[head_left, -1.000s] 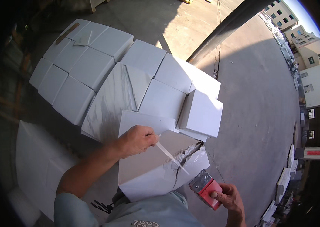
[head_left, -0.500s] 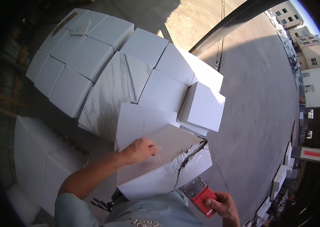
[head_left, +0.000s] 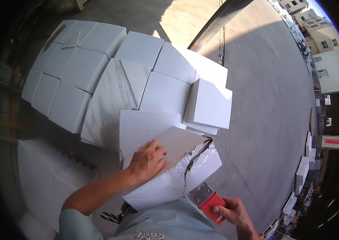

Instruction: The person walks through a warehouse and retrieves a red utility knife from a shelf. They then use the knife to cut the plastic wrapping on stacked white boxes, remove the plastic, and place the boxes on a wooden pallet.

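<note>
In front of me a white-sided block [head_left: 169, 186] with a tan top leans out from the stack, tilted. A jagged dark split runs down its right side, with pale torn wrapping [head_left: 196, 154] along it. My left hand [head_left: 148, 161] is over the tan top, fingers curled under and closed; what they hold, if anything, is hidden. My right hand [head_left: 233, 214] grips the red handle of a scraper-like tool [head_left: 212, 206] with a flat metal head, low beside the block's right corner.
White boxes [head_left: 83, 66] are stacked beyond, with a marbled slab [head_left: 109, 96] among them. A loose white box [head_left: 211, 103] sits at the stack's right end. More pale boxes [head_left: 53, 172] stand at the lower left. A dark post [head_left: 217, 24] slants across the top; concrete floor [head_left: 265, 108] lies right.
My left hand has turned and come down against the tan top; the thin pale strand at its fingertips no longer shows. My right hand still holds the red-handled tool. The view has shifted slightly.
</note>
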The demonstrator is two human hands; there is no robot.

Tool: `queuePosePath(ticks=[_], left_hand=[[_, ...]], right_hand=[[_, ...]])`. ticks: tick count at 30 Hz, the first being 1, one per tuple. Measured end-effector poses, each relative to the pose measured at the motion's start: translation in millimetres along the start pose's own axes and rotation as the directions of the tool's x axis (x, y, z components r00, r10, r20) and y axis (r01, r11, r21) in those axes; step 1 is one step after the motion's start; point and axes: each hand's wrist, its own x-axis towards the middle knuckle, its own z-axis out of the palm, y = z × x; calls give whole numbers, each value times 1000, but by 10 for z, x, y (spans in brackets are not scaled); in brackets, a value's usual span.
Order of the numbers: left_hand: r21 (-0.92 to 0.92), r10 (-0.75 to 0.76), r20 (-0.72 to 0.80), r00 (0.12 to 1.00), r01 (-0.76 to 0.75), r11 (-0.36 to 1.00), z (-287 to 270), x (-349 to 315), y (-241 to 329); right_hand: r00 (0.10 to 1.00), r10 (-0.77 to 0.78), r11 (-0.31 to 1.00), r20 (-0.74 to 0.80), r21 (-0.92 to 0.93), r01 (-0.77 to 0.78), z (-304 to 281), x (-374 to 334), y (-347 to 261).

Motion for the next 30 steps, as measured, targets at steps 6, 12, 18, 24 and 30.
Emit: queuePosePath(ticks=[6,12,18,24,30], left_hand=[[-124,63,113,992,-49,991,-136,-140,230],[162,209,-143,967,-185,969,-7,-365,532],[196,237,-150,960,-206,959,-1,-376,544],[181,206,-128,970,-182,967,20,-360,541],[439,122,-4,993,-108,892,155,-62,808]], right_hand=[[998,-24,1000,50,-17,24,-34,24,-52],[996,-2,981,85,-194,19,3,10,-19],[999,-23,1000,33,3,23,-38,-1,595],[1000,-17,999,12,34,17,-74,41,955],[994,-92,995,-51,-38,90,-10,-5,1025]])
